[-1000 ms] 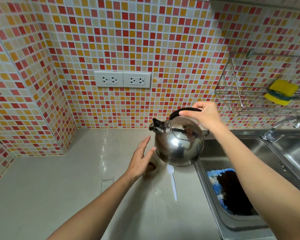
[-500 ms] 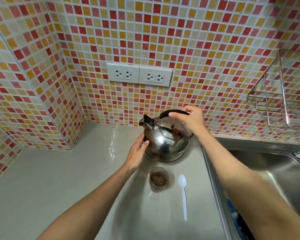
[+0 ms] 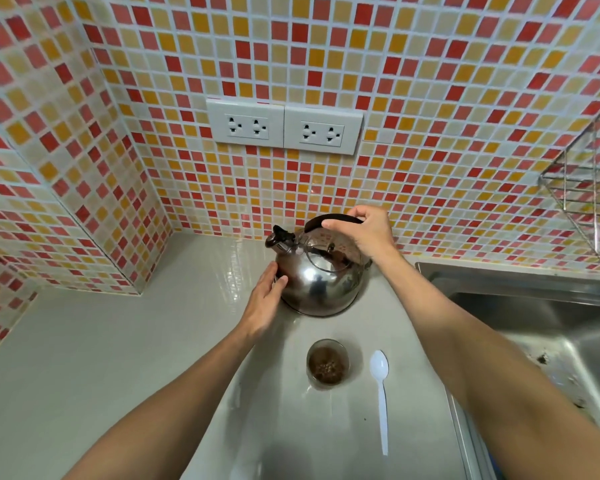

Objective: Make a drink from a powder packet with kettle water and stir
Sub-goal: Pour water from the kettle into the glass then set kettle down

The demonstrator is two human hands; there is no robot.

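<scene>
A shiny steel kettle (image 3: pixel 321 282) with a black handle and spout cap stands on the counter near the tiled back wall. My right hand (image 3: pixel 364 230) grips its black handle from above. My left hand (image 3: pixel 265 299) lies flat against the kettle's left side, fingers apart. In front of the kettle stands a small clear glass (image 3: pixel 327 364) holding brown powder or liquid. A white plastic spoon (image 3: pixel 380 393) lies on the counter just right of the glass, bowl pointing toward the wall.
The pale counter (image 3: pixel 118 358) runs left to a tiled corner. A steel sink (image 3: pixel 534 327) lies to the right. A wire rack (image 3: pixel 582 192) hangs on the wall at right. Two double sockets (image 3: pixel 284 128) sit on the wall above the kettle.
The kettle went from hanging in the air over the glass to standing on the counter behind it. My left hand moved from the glass to the kettle's side. The view shifted left.
</scene>
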